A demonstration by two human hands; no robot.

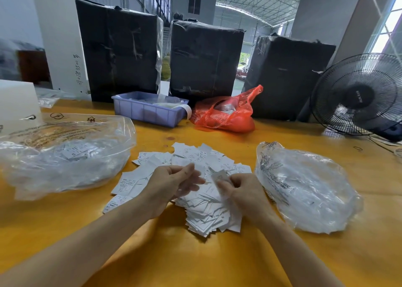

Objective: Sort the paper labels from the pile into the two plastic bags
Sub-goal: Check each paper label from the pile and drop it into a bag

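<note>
Over the pile [202,202], right hand [245,191] pinches a label [220,174].

The labels [195,156] are thin matt white paper with printed text, heaped on a smooth, faintly glossy yellow wooden worktop [195,260]. Both bags [65,156] [309,188] are clear, crinkled, shiny plastic; the crate [148,111] is matt lilac plastic
</note>
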